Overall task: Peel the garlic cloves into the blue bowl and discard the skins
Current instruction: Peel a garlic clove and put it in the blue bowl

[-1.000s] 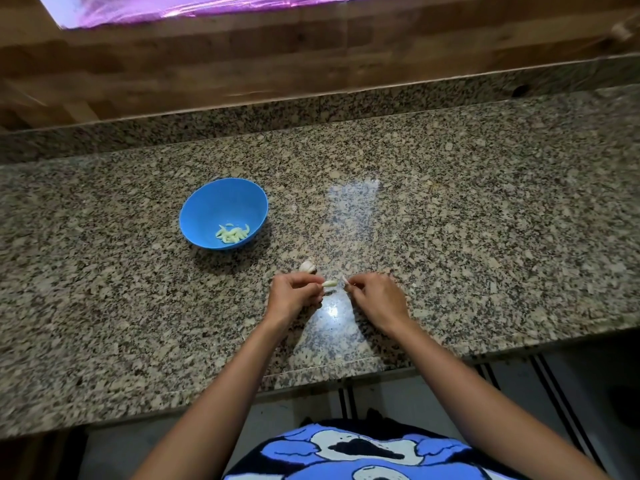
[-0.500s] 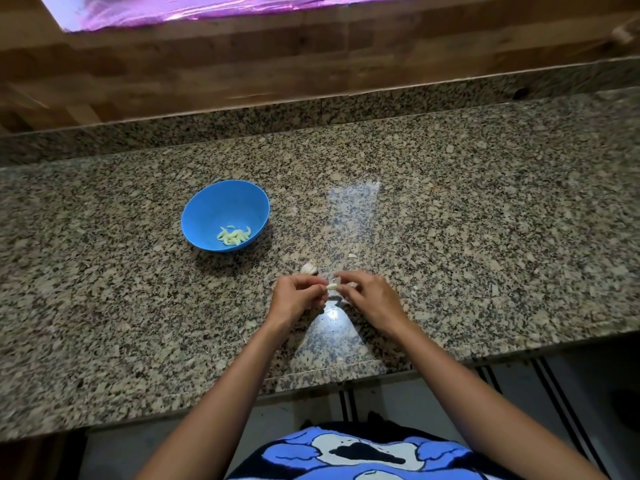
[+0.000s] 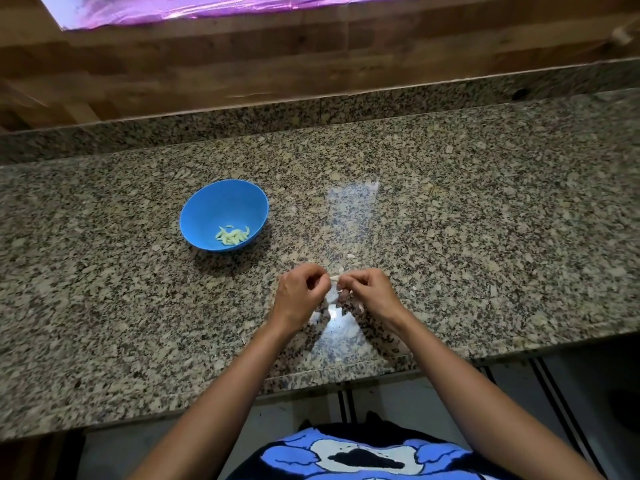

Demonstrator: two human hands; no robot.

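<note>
granite, speckled grey and tan, makes up the counter (image 3: pixel 485 220) that fills most of the view; a low upstand (image 3: pixel 346 109) of the same stone runs along its back edge, and above that rises a wall of wooden planks (image 3: pixel 242 64) with a strip of pink-purple sheen (image 3: pixel 225 5) at the very top; the blue bowl (image 3: pixel 211 206) stands upright on the counter, left of centre and well apart from the hands, with a small heap of pale peeled cloves (image 3: pixel 232 235) lying in its bottom; both hands are held close together over the stone near the front edge, backs up; the left hand (image 3: pixel 300 294) has its fingers curled in, thumb and forefinger pinching one end of a small garlic clove (image 3: pixel 334 278); the right hand (image 3: pixel 367 292) meets it from the other side, its fingertips nipping the same clove or the skin on it; which of the two i cannot tell, it is too small; the clove sits in the narrow gap between the two hands; a pale flake of skin (image 3: pixel 350 256) lies on the stone just beyond the hands; a bright patch of reflected light (image 3: pixel 349 202) shines on the counter farther back; at the bottom edge shows a blue shirt (image 3: pixel 346 455) with a black and white print
</note>
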